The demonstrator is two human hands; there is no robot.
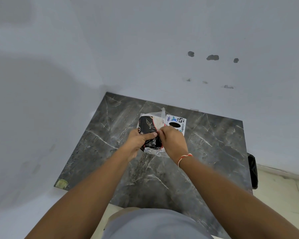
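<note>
A black case (147, 126) with pale swirls and white lettering sits inside a clear plastic wrapper (160, 116) above the dark marble tabletop (205, 152). My left hand (138, 144) grips the case from the left, thumb across its front. My right hand (171, 140) pinches the wrapper or the case's edge right beside that thumb. A red and white thread band circles my right wrist. The lower part of the case is hidden by both hands.
A white sticker card (177, 122) with a black oval and printed logos lies on the tabletop just right of the case. The table stands in a corner of white walls. A black bag (253, 169) hangs off the table's right edge.
</note>
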